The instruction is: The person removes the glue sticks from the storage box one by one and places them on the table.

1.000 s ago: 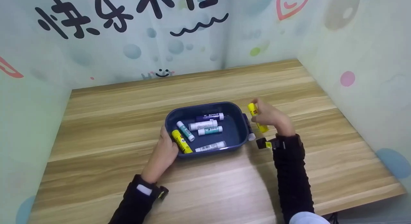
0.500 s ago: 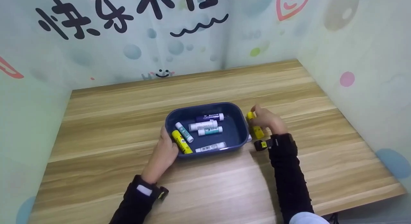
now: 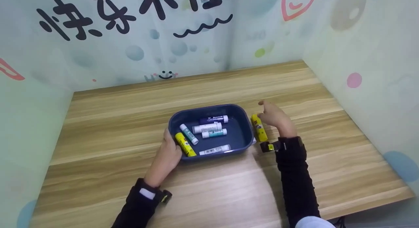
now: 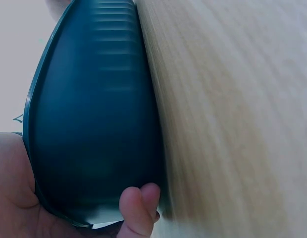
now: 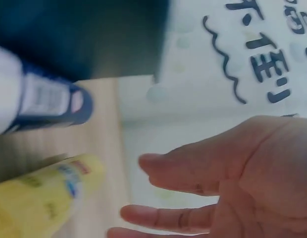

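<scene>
A dark blue plastic bin (image 3: 235,133) holds several glue sticks. Inside it, a yellow glue stick (image 3: 185,144) leans at the left end beside a green-and-white one (image 3: 189,134). My left hand (image 3: 168,148) grips the bin's left end, thumb at the rim, fingertips (image 4: 138,208) curled against the outer wall. To the right of the bin, another yellow glue stick (image 3: 259,127) lies on the table. My right hand (image 3: 276,118) is just beyond it, fingers extended and apart from it. In the right wrist view, a dark blue glue stick (image 5: 49,99) with a white cap lies between bin and yellow stick.
More glue sticks lie in the bin: a purple one (image 3: 214,119), a white one (image 3: 207,127), and another white one (image 3: 215,149) by the near wall. The wooden table (image 3: 131,116) meets printed wall sheets (image 3: 196,51) at its back and sides.
My right hand has lowered the yellow glue stick to the table on the bin's right, let it go, and drawn slightly away. The left hand stays on the bin.
</scene>
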Tool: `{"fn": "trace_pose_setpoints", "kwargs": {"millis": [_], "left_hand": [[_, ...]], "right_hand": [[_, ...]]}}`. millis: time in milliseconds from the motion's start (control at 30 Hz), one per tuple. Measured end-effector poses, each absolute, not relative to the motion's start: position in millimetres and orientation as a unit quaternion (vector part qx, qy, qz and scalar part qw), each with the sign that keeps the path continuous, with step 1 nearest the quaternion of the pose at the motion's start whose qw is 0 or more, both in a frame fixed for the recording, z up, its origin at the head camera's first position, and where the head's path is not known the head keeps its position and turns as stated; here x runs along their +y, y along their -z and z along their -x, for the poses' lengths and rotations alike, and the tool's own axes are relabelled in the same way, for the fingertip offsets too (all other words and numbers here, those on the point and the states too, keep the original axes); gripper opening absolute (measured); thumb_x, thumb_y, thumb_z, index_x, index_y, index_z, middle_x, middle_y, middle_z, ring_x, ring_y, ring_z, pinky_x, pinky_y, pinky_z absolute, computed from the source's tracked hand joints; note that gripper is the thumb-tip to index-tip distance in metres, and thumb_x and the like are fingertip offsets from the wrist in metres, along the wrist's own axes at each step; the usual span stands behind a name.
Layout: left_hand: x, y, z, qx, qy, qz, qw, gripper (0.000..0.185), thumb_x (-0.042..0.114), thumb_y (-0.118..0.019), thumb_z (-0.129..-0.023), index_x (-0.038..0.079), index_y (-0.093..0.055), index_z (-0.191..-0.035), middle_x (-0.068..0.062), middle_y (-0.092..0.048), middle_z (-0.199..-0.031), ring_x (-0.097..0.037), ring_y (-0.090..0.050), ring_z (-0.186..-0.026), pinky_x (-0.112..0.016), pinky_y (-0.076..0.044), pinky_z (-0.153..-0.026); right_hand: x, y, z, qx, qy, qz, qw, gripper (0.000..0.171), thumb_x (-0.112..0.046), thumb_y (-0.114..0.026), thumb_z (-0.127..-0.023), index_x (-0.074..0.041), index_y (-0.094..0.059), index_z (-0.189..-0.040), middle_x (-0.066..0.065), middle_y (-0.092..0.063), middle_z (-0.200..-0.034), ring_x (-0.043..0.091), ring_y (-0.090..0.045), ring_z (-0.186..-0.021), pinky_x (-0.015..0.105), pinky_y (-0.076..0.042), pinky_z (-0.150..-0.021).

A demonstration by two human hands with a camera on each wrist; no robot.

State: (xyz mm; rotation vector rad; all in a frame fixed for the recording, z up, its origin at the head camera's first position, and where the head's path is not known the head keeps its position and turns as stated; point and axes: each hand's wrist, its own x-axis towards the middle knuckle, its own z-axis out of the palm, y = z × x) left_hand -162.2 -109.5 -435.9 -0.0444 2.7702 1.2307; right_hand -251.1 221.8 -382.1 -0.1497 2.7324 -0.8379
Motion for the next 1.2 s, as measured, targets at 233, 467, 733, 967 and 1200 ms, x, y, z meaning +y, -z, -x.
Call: {"fn": "trace_pose_setpoints", "kwargs": {"millis": [233,467,733,967,1200], "left_hand": [[-109,437,163,0.913,-0.405,0.016,0.055,0.071,0.006,-0.039,-0.089,-0.004,0.003,-0.146,-0.032,-0.021,-0.147,-0.038,-0.034,-0.132,-0.049,-0.029,-0.109],[-109,437,163,0.916,-0.399,0.014,0.046,0.07,0.006,-0.04,-0.09,-0.005,0.001,-0.146,-0.034,-0.026,-0.144,-0.041,-0.04,-0.127,-0.051,-0.033,-0.106],[-109,438,163,0.915,-0.403,0.008,0.036,0.071,0.005,-0.041,-0.088,-0.003,0.0,-0.146,-0.032,-0.025,-0.146,-0.038,-0.039,-0.128,-0.05,-0.033,-0.107],[-109,438,162,0.914,-0.403,0.009,0.047,0.071,0.005,-0.04,-0.088,-0.004,0.0,-0.146,-0.03,-0.021,-0.148,-0.037,-0.033,-0.133,-0.048,-0.029,-0.11],[-109,439,162,0.912,-0.407,0.007,0.04,0.071,0.004,-0.039,-0.088,-0.007,0.001,-0.145,-0.033,-0.02,-0.147,-0.039,-0.033,-0.132,-0.048,-0.028,-0.11]], "right_hand": [[191,362,237,0.942,0.307,0.124,0.05,0.039,-0.009,-0.051,-0.092,0.001,-0.044,-0.129,0.025,-0.048,-0.127,0.039,-0.048,-0.116,0.05,-0.042,-0.096],[152,368,224,0.922,0.269,0.275,0.049,0.031,-0.003,-0.059,-0.085,0.001,-0.057,-0.116,0.017,-0.059,-0.115,0.031,-0.055,-0.108,0.043,-0.044,-0.095],[115,398,224,0.93,0.169,0.309,0.106,0.029,-0.002,-0.058,-0.083,-0.005,-0.065,-0.11,0.01,-0.064,-0.11,0.026,-0.057,-0.106,0.039,-0.046,-0.093],[102,416,224,0.943,0.157,0.268,0.123,0.025,-0.005,-0.06,-0.084,-0.008,-0.067,-0.109,0.007,-0.066,-0.106,0.02,-0.06,-0.095,0.036,-0.049,-0.086],[98,421,223,0.949,0.144,0.248,0.131,0.013,-0.017,-0.062,-0.085,-0.008,-0.066,-0.095,0.005,-0.063,-0.091,0.017,-0.056,-0.078,0.033,-0.049,-0.071]]}}
